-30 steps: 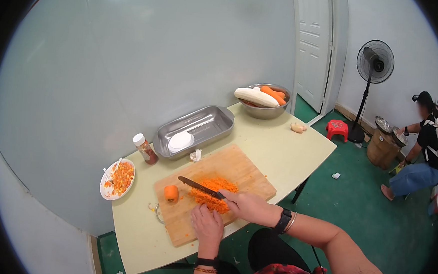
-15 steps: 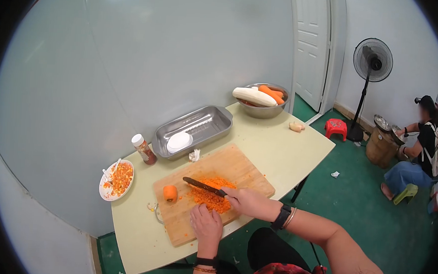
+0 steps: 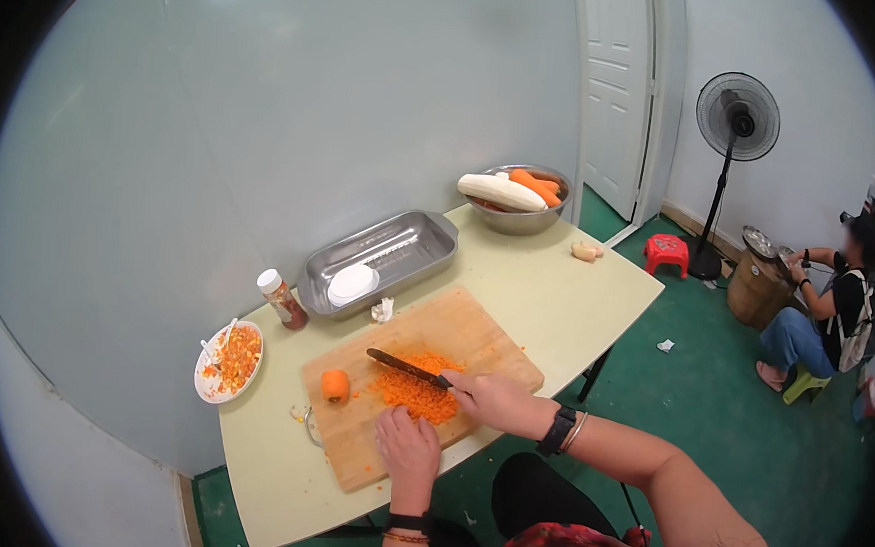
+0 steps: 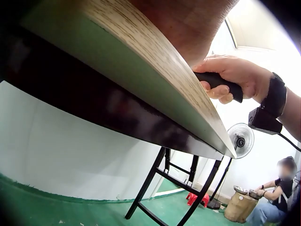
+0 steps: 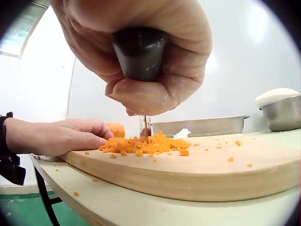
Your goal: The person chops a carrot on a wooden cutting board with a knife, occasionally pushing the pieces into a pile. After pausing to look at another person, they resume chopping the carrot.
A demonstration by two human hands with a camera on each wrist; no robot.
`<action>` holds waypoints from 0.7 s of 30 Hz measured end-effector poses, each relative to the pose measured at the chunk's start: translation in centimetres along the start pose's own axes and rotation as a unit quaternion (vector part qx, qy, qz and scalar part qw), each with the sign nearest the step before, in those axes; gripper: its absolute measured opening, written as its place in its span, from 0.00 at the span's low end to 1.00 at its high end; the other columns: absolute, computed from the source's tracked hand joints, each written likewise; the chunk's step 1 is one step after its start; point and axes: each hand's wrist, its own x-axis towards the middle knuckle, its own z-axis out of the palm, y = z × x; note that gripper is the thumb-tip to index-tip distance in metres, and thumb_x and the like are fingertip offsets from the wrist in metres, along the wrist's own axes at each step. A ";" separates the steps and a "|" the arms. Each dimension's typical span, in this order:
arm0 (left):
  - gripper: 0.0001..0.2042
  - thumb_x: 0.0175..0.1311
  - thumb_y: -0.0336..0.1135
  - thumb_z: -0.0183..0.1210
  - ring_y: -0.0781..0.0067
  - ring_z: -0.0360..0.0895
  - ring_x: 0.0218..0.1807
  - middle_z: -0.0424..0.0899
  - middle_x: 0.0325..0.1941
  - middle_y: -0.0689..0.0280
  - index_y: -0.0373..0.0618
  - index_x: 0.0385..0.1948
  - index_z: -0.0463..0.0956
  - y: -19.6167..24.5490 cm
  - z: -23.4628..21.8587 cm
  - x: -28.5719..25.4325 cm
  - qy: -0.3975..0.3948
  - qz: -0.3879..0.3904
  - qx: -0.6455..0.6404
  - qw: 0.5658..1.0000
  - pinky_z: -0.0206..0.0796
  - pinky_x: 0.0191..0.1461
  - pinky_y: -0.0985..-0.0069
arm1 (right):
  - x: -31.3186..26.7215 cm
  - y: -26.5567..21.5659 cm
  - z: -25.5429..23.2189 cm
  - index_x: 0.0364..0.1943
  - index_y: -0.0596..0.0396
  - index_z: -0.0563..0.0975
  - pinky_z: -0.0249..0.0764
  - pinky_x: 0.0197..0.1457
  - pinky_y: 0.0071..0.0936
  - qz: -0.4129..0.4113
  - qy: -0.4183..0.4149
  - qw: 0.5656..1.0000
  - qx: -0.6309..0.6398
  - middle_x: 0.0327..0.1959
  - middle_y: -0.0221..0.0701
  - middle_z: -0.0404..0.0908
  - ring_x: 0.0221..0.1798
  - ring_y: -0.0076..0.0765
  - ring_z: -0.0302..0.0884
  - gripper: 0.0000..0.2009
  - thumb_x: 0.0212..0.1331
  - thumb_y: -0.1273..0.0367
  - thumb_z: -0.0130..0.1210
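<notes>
On the wooden cutting board (image 3: pixel 362 447) lies a heap of chopped carrot (image 3: pixel 427 405). My right hand (image 3: pixel 500 402) grips the black handle of a knife (image 3: pixel 404 367), its blade lying across the heap. In the right wrist view the fingers of my right hand (image 5: pixel 146 61) wrap the handle (image 5: pixel 140 54), and the blade's edge is down in the carrot bits (image 5: pixel 160 143). My left hand (image 3: pixel 409 448) rests on the board at the heap's near left side, fingers extended and touching its edge. A carrot piece (image 3: pixel 334 386) stands left of the heap.
Behind the board are a metal tray (image 3: pixel 398 261) with a white disc, a capped jar (image 3: pixel 283 300) and a steel bowl (image 3: pixel 517 218) of vegetables. A plate of diced food (image 3: pixel 233 363) stands at left. A seated person (image 3: pixel 836 308) and a fan (image 3: pixel 738 117) are at right.
The view has shifted slightly. My right hand has moved the knife a little over the carrot heap, while my left hand stays beside it. The person at right has sat down on a green stool.
</notes>
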 end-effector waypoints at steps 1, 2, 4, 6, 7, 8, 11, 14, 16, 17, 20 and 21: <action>0.17 0.58 0.34 0.60 0.44 0.70 0.55 0.73 0.51 0.48 0.36 0.47 0.70 0.0 0.0 0.1 0.003 0.004 -0.001 1.000 0.63 0.58 0.53 | 0.1 0.1 -0.1 0.57 0.55 0.76 0.76 0.35 0.51 -0.003 0.007 1.000 0.011 0.29 0.51 0.81 0.31 0.59 0.81 0.17 0.68 0.66 0.48; 0.17 0.58 0.33 0.60 0.44 0.70 0.55 0.73 0.51 0.48 0.36 0.47 0.70 0.0 0.0 0.1 0.002 0.003 0.001 1.000 0.63 0.58 0.53 | 0.3 0.1 -0.2 0.57 0.55 0.76 0.76 0.35 0.51 -0.006 0.013 1.000 0.023 0.29 0.51 0.81 0.31 0.58 0.81 0.17 0.68 0.66 0.48; 0.17 0.58 0.33 0.60 0.44 0.70 0.55 0.73 0.51 0.48 0.36 0.47 0.70 -0.1 0.1 0.0 -0.001 0.001 0.004 1.000 0.63 0.58 0.54 | 0.5 -0.1 -0.5 0.58 0.55 0.75 0.76 0.35 0.50 -0.010 0.026 0.999 0.035 0.28 0.51 0.81 0.31 0.58 0.81 0.17 0.68 0.66 0.48; 0.17 0.58 0.33 0.60 0.44 0.70 0.55 0.73 0.51 0.48 0.36 0.47 0.70 0.0 0.1 0.0 -0.007 -0.007 0.003 1.000 0.63 0.58 0.53 | 0.1 -0.7 -1.0 0.58 0.55 0.75 0.76 0.35 0.50 -0.013 0.036 0.999 0.031 0.28 0.51 0.81 0.31 0.58 0.81 0.17 0.68 0.66 0.49; 0.17 0.58 0.33 0.60 0.44 0.70 0.55 0.73 0.50 0.48 0.36 0.47 0.70 0.0 0.1 0.0 -0.011 -0.011 0.002 1.000 0.63 0.58 0.53 | -0.1 -0.3 -0.4 0.58 0.55 0.75 0.76 0.35 0.50 -0.016 0.030 0.999 0.017 0.28 0.51 0.81 0.31 0.58 0.81 0.17 0.68 0.66 0.49; 0.17 0.58 0.33 0.60 0.44 0.70 0.55 0.73 0.50 0.48 0.36 0.47 0.70 0.0 0.1 -0.1 -0.008 -0.006 0.002 1.000 0.63 0.58 0.53 | -0.1 0.1 0.1 0.58 0.55 0.75 0.76 0.35 0.50 -0.021 0.025 0.999 0.002 0.28 0.50 0.81 0.31 0.58 0.81 0.17 0.68 0.66 0.49; 0.17 0.57 0.33 0.60 0.43 0.70 0.55 0.73 0.50 0.47 0.36 0.47 0.70 -0.1 0.1 0.1 0.002 0.005 -0.002 1.000 0.64 0.58 0.53 | 0.3 0.6 0.0 0.57 0.55 0.76 0.76 0.35 0.49 -0.018 0.017 1.000 0.005 0.28 0.50 0.81 0.31 0.58 0.81 0.17 0.68 0.66 0.49; 0.17 0.57 0.33 0.60 0.43 0.70 0.54 0.73 0.49 0.47 0.36 0.47 0.70 0.0 -0.1 0.1 -0.001 0.001 -0.002 1.000 0.64 0.58 0.53 | 0.2 -0.4 -0.7 0.57 0.56 0.76 0.76 0.35 0.50 -0.009 0.032 0.999 0.026 0.28 0.50 0.81 0.31 0.58 0.81 0.17 0.68 0.66 0.49; 0.17 0.57 0.33 0.60 0.43 0.70 0.54 0.73 0.49 0.48 0.36 0.47 0.70 -0.1 0.2 0.0 0.000 0.000 0.002 1.000 0.64 0.57 0.53 | 0.0 -0.3 -0.6 0.57 0.56 0.75 0.76 0.35 0.50 -0.006 0.036 0.999 0.022 0.28 0.50 0.81 0.31 0.58 0.81 0.17 0.68 0.66 0.49; 0.18 0.57 0.33 0.60 0.43 0.70 0.55 0.73 0.50 0.47 0.36 0.47 0.70 -0.1 0.1 0.0 -0.004 -0.001 0.003 1.000 0.64 0.58 0.53 | -0.2 0.0 -0.4 0.58 0.55 0.75 0.76 0.35 0.50 -0.003 0.032 0.999 0.015 0.28 0.50 0.81 0.31 0.58 0.81 0.17 0.68 0.66 0.49; 0.21 0.58 0.32 0.60 0.42 0.69 0.57 0.73 0.52 0.46 0.34 0.51 0.68 -0.1 0.1 0.1 0.002 -0.005 -0.001 1.000 0.63 0.61 0.52 | 0.1 0.7 -0.1 0.58 0.55 0.75 0.76 0.35 0.50 -0.008 0.028 0.999 0.014 0.28 0.50 0.81 0.30 0.59 0.81 0.17 0.68 0.66 0.48; 0.22 0.59 0.32 0.59 0.42 0.69 0.58 0.72 0.54 0.45 0.33 0.53 0.67 -0.1 0.2 -0.1 0.010 -0.011 -0.005 1.000 0.62 0.62 0.52 | 0.2 0.7 0.0 0.58 0.54 0.75 0.76 0.35 0.50 -0.009 0.025 0.999 0.019 0.28 0.51 0.81 0.30 0.59 0.81 0.17 0.68 0.65 0.48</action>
